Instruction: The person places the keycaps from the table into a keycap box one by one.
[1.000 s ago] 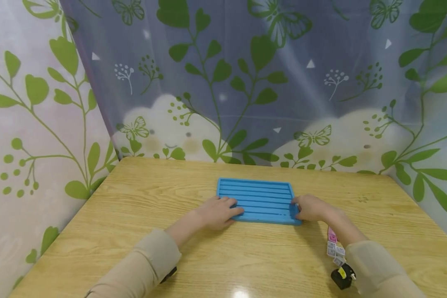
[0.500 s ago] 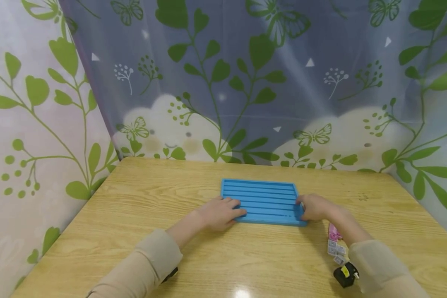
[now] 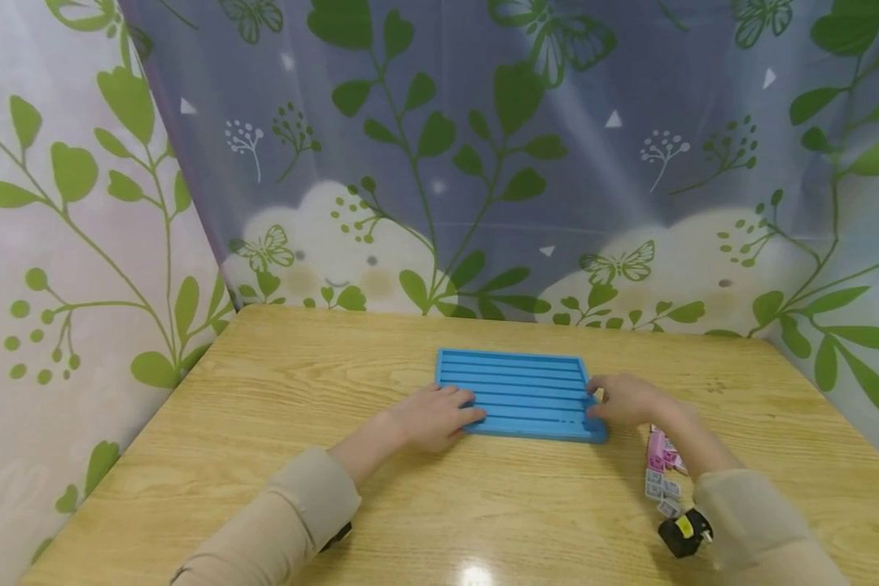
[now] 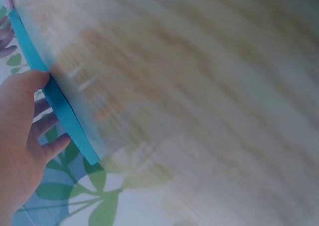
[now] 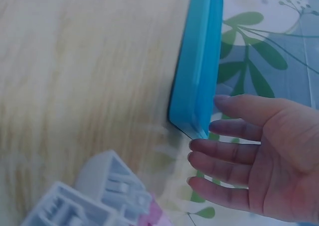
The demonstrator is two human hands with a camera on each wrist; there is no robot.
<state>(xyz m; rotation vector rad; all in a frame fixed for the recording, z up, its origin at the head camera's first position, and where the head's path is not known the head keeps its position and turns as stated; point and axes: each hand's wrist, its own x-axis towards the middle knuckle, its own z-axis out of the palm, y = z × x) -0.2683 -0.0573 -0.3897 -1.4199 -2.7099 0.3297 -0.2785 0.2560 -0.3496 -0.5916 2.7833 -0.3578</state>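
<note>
**Blue ridged tray: probably light, stiff, easy to skid**

So it's sitting flat on the tabletop, between the two hands. The left hand rests over the left front corner, fingers spread and fairly straight, not curled round anything. The right hand is at the right end, fingers loosely extended too; can't tell if they're really touching. Looks like molded plastic, so I'd guess rigid and not fragile, but those smooth walls could slip and one-sided pushing might slide it. My pick: pinch both short end walls. Mind the pink blocks near the right front corner.
</note>
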